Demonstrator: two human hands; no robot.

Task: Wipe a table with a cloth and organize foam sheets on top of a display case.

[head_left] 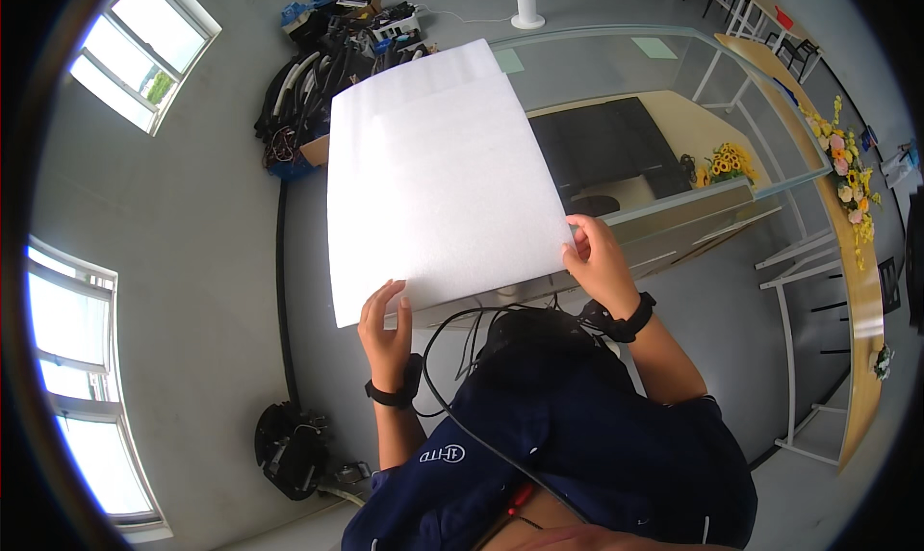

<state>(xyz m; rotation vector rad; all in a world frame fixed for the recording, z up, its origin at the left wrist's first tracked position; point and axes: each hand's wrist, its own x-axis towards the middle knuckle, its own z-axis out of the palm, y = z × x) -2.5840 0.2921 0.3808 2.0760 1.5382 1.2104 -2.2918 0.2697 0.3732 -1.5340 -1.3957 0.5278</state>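
Note:
A large white foam sheet [438,180] lies on the left part of a glass-topped counter, its near left corner hanging past the edge. My right hand [599,262] grips the sheet's near right corner, thumb and fingers bent around its edge. At the near edge, toward the left corner, my left hand [385,334] touches the sheet with curved fingers, the thumb held apart from them. Each wrist wears a black band.
Beneath the glass top [597,70] are a black panel [616,142] and sunflowers [724,163]. Dark cables [472,325] hang between me and the counter. Equipment is piled [318,89] beyond its left end. A long wooden table [861,358] with flowers [847,171] stands right.

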